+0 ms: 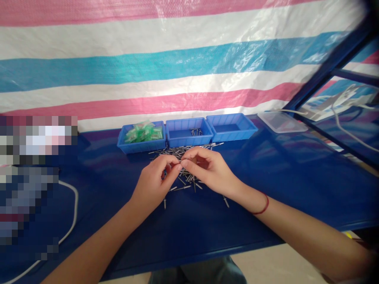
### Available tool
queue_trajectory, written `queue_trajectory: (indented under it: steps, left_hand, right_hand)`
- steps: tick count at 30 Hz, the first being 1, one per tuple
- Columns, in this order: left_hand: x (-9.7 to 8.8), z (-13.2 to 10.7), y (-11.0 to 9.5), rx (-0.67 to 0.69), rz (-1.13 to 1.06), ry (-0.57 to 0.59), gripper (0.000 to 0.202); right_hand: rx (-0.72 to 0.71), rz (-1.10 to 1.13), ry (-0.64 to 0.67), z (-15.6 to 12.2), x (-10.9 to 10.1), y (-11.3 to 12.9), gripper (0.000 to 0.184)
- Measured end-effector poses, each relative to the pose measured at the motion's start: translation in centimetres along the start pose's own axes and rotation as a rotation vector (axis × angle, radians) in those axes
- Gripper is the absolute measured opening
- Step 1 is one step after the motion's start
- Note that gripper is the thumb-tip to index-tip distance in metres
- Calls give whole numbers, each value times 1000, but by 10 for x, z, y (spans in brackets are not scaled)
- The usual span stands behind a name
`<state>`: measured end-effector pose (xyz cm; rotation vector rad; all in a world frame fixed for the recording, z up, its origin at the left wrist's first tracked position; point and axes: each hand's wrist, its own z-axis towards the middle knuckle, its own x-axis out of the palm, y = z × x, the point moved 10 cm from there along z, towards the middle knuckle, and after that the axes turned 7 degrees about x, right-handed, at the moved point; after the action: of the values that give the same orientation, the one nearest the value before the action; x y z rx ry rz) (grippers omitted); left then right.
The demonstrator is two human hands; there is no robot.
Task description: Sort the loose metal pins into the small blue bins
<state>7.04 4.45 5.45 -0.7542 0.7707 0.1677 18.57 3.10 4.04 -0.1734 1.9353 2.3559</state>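
Here, over the blue table (266,189), our left hand (154,179) and right hand (209,167) meet, fingertips pinched narrow and touching above the pile of metal rivets (176,151). What they pinch is too small to tell. Three blue trays (189,139) stand just behind.

Looks forward and down from head height, from just over the near edge of the blue table (296,177), facing the striped tarp (177,59) hung behind the far edge. Sits close, centring on the left hand (154,181) and right hand (207,169) at mid-table, with forearms entering from the bottom corners and three blue bins (189,132) lined along the far edge.
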Motion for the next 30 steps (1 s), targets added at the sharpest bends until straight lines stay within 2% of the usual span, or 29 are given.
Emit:
queue_trajectory:
  steps: [6, 13, 24, 26, 30]
  left_hand:
    - [4, -1, 2, -16, -3, 16, 12]
    - [-11, 0, -2, 59, 34, -101, 5]
    - [-15, 0, -7, 85, 65, -128, 6]
    - [-12, -1, -5, 71, 58, -107, 9]
    - [-1, -2, -3, 58, 49, -31, 23]
  right_hand:
    - [-46, -12, 7, -2, -1, 6, 11]
    - [-121, -135, -23, 0, -5, 11, 14]
    - [-204, -212, 28, -1, 3, 15, 18]
    - [-196, -246, -37, 2, -5, 14, 18]
    - [-283, -454, -355, 8, -41, 27, 20]
